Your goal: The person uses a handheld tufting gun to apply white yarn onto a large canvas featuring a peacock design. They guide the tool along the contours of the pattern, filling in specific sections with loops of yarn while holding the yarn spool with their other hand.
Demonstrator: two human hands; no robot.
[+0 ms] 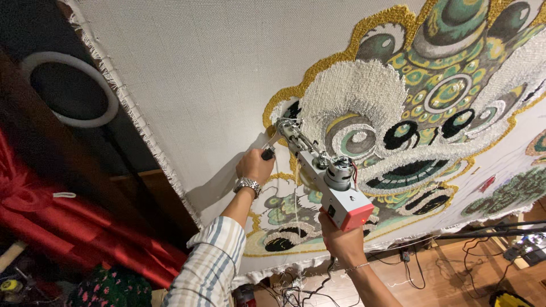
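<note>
A rug-making workshop: stretched tufting cloth point(216, 62) half filled with yarn, ring lamp point(71, 89), cables point(296, 293) across floor.

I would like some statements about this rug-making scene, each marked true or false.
1. Both hands hold the tufting gun. True: the left hand grips its front handle and the right hand its rear grip.
2. The gun's tip rests on bare cloth far from the pattern. False: it meets the cloth at the gold edge of the tufted design.
3. A wristwatch is on the left wrist. True.
4. The left sleeve is plain black. False: it is striped.
5. Blue drapery hangs at the left. False: the drapery is red.
</note>
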